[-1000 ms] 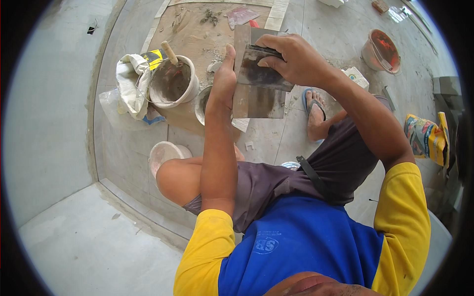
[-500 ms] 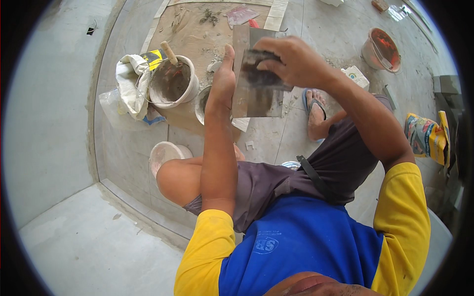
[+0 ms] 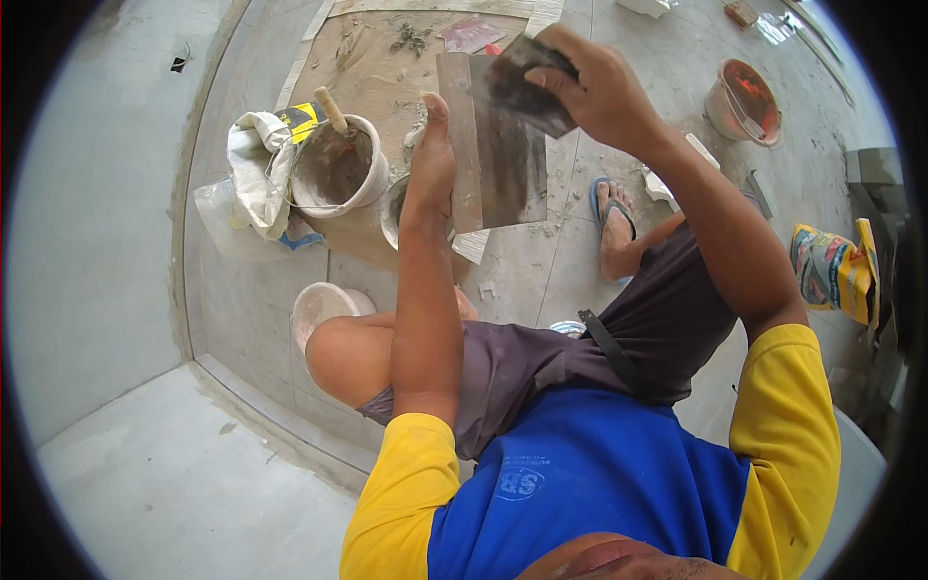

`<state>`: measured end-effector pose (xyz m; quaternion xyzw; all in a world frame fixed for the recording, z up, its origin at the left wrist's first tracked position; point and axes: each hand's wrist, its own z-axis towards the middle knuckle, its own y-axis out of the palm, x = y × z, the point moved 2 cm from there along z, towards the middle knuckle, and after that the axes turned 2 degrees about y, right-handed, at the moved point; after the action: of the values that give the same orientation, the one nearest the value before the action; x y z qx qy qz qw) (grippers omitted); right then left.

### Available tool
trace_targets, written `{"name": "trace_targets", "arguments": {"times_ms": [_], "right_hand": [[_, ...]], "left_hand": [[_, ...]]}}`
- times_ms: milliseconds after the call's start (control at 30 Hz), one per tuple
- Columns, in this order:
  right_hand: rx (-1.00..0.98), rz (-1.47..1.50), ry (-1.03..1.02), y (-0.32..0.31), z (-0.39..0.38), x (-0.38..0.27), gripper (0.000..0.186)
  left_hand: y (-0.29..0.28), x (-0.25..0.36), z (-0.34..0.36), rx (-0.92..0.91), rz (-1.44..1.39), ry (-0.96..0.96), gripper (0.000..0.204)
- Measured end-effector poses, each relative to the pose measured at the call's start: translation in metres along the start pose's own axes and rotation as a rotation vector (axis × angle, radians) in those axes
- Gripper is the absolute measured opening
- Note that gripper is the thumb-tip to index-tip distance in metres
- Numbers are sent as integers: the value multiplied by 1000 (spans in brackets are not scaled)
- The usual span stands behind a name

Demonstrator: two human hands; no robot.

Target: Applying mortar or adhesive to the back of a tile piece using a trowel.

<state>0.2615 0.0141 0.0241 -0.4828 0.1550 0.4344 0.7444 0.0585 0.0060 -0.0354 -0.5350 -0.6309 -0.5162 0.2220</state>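
My left hand (image 3: 433,169) grips a flat rectangular metal plate (image 3: 498,193) from its left side, thumb up, holding it above the floor. My right hand (image 3: 604,97) is closed on a smaller dark trowel (image 3: 532,111), tilted over the upper right part of the plate and blurred by motion. Dark and grey smears mark the plate. Just left of my left hand stand a pale bucket (image 3: 309,184) with a wooden-handled tool (image 3: 329,108) and a smaller container (image 3: 392,213), partly hidden by my arm.
A white sack (image 3: 253,174) leans by the bucket. Brown paper (image 3: 338,68) with debris covers floor ahead. A pink bucket (image 3: 720,101) stands at back right, a yellow bag (image 3: 822,271) at right. Another pale bucket (image 3: 324,304) sits by my left knee. A grey wall (image 3: 87,242) is left.
My right hand and dark trowel have lifted forward and to the right, tilting and uncovering more of the plate. The plate and my left hand have shifted slightly left.
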Motion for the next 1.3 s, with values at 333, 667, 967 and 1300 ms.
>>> {"name": "trace_targets", "arguments": {"times_ms": [333, 667, 967, 1300], "right_hand": [[-90, -24, -13, 6, 1, 4, 27], [54, 19, 211, -3, 8, 16, 28], [43, 20, 225, -7, 11, 18, 28], [-149, 46, 201, 1, 5, 8, 25]], "left_hand": [[-4, -3, 5, -96, -74, 27, 85], [-2, 2, 1, -72, -37, 32, 85], [1, 2, -2, -67, 18, 19, 86], [8, 2, -3, -132, -87, 10, 83]]}}
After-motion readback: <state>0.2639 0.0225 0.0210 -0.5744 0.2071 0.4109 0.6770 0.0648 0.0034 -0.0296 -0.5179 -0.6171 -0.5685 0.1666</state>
